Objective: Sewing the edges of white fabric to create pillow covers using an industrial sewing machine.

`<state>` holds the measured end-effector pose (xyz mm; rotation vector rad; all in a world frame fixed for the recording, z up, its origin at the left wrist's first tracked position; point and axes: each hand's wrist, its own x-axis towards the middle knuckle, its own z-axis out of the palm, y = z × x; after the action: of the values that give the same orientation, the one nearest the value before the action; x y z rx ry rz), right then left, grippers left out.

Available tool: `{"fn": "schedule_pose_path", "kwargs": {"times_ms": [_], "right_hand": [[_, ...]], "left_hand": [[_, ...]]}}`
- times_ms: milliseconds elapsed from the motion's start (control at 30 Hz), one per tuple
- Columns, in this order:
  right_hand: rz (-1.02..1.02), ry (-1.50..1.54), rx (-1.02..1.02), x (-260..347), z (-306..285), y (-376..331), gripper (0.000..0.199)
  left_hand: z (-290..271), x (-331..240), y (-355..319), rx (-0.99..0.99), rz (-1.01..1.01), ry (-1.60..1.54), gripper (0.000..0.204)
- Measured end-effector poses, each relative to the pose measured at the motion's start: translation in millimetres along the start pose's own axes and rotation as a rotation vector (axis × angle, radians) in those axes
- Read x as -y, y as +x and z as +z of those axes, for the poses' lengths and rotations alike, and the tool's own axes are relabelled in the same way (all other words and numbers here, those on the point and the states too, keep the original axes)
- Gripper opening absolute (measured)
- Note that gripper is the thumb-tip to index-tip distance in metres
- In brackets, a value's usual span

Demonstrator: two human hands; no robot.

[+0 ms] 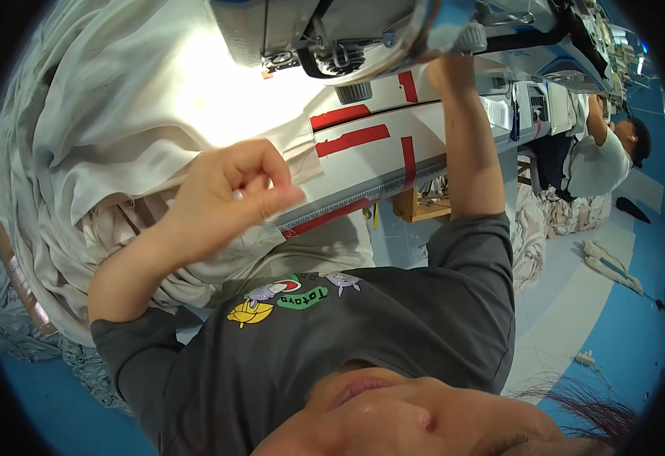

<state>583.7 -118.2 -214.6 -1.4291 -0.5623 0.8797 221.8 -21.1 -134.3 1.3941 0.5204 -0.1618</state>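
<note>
My left hand (230,194) hovers over pale silky cloth (131,163) left of the sewing machine's needle area. Its fingers are curled with the thumb against them; a small pale spot shows there, too small to name. My right arm reaches forward to the sewing machine (393,38), where my right hand (452,74) is at the right end of the machine head, near a grey knob (471,38). The machine hides those fingers. A bright lamp glare lies on the cloth under the machine head, and the cloth edge reaches onto the white machine table (370,159).
Red tape strips (353,140) and a measuring scale mark the table. A wooden drawer (423,204) hangs beneath. Heaped cloth fills the left side. Far right, another person (602,163) sits at a machine, with cloth bundles (576,213) and a power strip (587,359) on the floor.
</note>
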Motion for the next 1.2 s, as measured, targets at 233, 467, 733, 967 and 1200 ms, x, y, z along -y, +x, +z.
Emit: {"fn": "schedule_pose_path", "kwargs": {"times_ms": [233,467,733,967,1200], "right_hand": [[0.102,0.274,0.037,-15.5,13.6,1.3,0.040],[-0.130,0.224,-0.015,35.2,33.0,32.5,0.032],[-0.720,-0.881,0.551,-8.2,101.4,-94.4,0.027],[-0.728,-0.935,0.705,-12.6,131.9,-95.4,0.024],[-0.540,-0.809,0.824,-9.1,124.3,-90.9,0.024]], "left_hand": [[7.5,5.4,2.0,-0.022,0.067,-0.027,0.013],[9.6,-1.2,-14.5,0.137,0.083,0.173,0.014],[-8.9,28.1,19.0,-0.338,0.431,0.330,0.016],[-35.6,38.3,31.6,-0.289,0.389,0.452,0.015],[-36.3,31.1,34.2,-0.368,0.641,0.633,0.009]]}}
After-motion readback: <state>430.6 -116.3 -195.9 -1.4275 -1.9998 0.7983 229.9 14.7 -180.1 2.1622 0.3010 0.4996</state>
